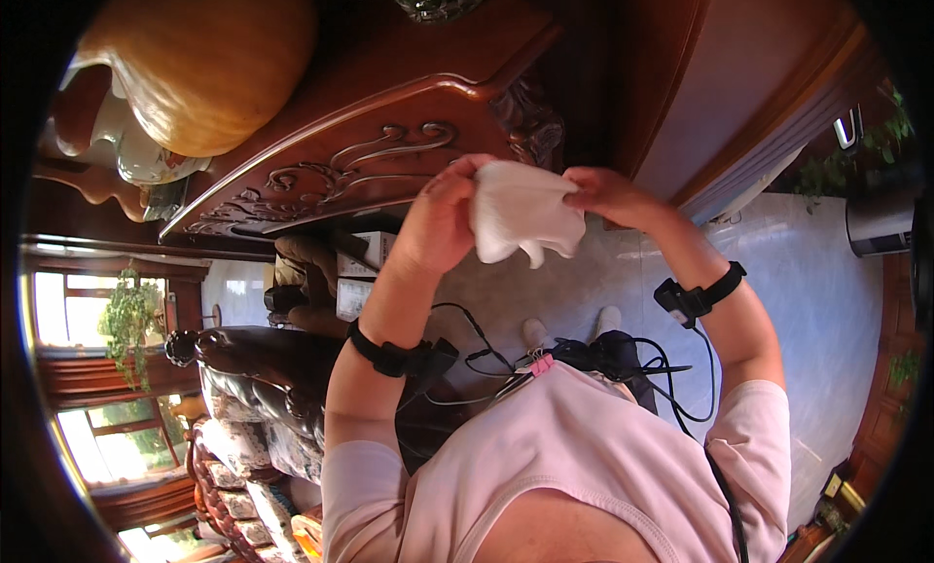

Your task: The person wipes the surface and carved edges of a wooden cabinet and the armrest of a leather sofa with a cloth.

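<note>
Between my two hands hangs a white cloth (527, 211), partly folded, with a loose corner drooping at its lower edge. My left hand (451, 205) grips the cloth's left side, its fingertips partly hidden behind the fabric. At the right side, my right hand (606, 194) pinches the cloth between thumb and fingers. Both hands are in front of a carved, dark red wooden cabinet (350, 143), and the cloth is held up in the air above the tiled floor (489, 289).
A large orange gourd or pumpkin (211, 67) and a white patterned ceramic piece (149, 154) stand on the cabinet. White boxes (365, 253) sit low at the left, near a dark leather-like seat (255, 351). Black cables (660, 366) hang around my waist.
</note>
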A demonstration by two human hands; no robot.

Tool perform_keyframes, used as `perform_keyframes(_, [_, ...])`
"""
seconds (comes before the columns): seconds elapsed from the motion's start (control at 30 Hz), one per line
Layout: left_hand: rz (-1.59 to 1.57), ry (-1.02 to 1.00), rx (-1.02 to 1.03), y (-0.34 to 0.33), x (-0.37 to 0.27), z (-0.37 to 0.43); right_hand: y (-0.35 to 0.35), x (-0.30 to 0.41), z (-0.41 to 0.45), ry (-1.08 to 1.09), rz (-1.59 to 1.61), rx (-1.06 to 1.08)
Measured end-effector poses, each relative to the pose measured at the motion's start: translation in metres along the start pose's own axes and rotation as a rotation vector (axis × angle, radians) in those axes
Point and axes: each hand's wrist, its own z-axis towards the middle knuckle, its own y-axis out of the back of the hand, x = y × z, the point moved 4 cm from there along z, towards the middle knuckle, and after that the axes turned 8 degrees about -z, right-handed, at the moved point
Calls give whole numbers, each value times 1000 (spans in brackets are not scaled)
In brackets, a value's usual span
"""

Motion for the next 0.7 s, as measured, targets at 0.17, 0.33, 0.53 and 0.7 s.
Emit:
perform_keyframes(0.17, [905,-159,-289,78,-17,-17,-12,35,-8,179,628,-188])
perform_keyframes(0.33, [643,-51,143,35,13,-21,-38,55,1,140,560,-274])
perform_keyframes(0.53, [350,265,-55,28,12,-3,-72,96,-16,551,-74,-644])
perform_keyframes(0.7, [914,448,227,4,-11,-11,-67,22,6,432,240,-665])
